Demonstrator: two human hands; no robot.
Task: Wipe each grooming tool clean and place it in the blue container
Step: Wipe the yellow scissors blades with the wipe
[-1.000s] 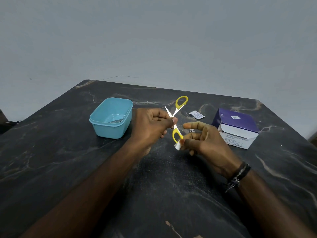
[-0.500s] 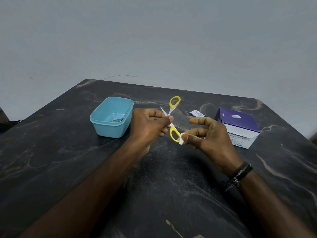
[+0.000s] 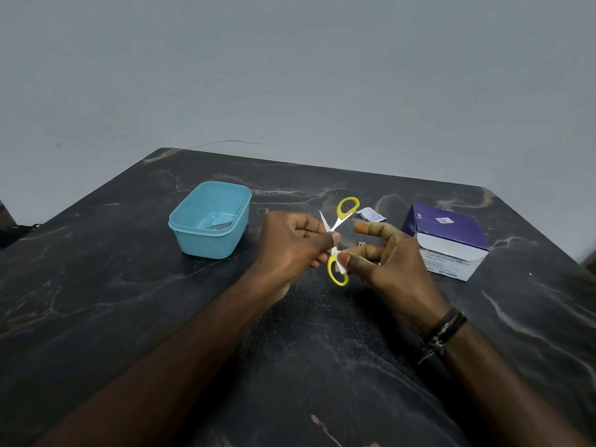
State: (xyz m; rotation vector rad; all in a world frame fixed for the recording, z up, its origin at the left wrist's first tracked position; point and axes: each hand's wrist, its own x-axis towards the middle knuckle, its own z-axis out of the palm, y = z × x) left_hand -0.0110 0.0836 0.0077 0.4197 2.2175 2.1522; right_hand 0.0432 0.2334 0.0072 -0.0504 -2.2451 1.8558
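The left hand [image 3: 293,245] grips the open scissors [image 3: 339,240] at the pivot above the desk [image 3: 129,317], just right of the blue container [image 3: 209,221]; the right hand [image 3: 383,262] pinches a white wipe [image 3: 340,266] on the lower yellow handle, having slid back down it since half a second ago, so wiping continues

Surface: dark marbled table [image 3: 96,301] | Left: blue container [image 3: 209,221] stood on it, a metal tool inside | Right: purple-and-white swab box [image 3: 448,243] | Far centre: torn white sachet [image 3: 371,215] lay flat | Small unidentifiable item [image 3: 361,243] near box
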